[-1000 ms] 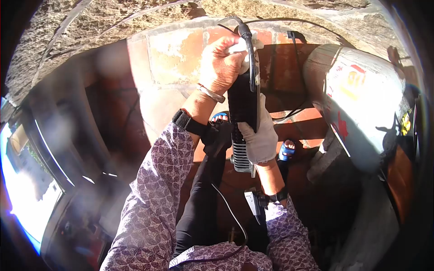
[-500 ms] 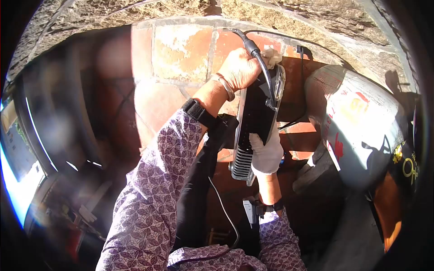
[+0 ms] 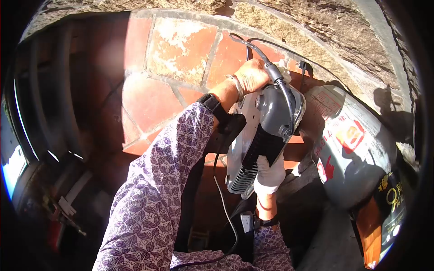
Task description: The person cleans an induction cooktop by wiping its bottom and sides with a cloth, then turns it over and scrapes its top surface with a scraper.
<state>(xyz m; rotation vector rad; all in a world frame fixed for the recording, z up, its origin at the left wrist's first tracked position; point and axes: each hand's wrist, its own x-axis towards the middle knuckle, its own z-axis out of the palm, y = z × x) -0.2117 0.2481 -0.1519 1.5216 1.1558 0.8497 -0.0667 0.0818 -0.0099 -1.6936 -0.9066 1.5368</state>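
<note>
Readable marks: on the gas cylinder (image 3: 350, 149) only.
White "9" in yellow ring w/ yellow characters near its lower end; red logos illegible.

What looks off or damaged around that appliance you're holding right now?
Nothing looks broken or spilled. The grey appliance is held tilted off the floor, the gloved right hand under it and the bare left hand at its top beside the cord. The terracotta floor tiles show worn, pale patches.
</note>
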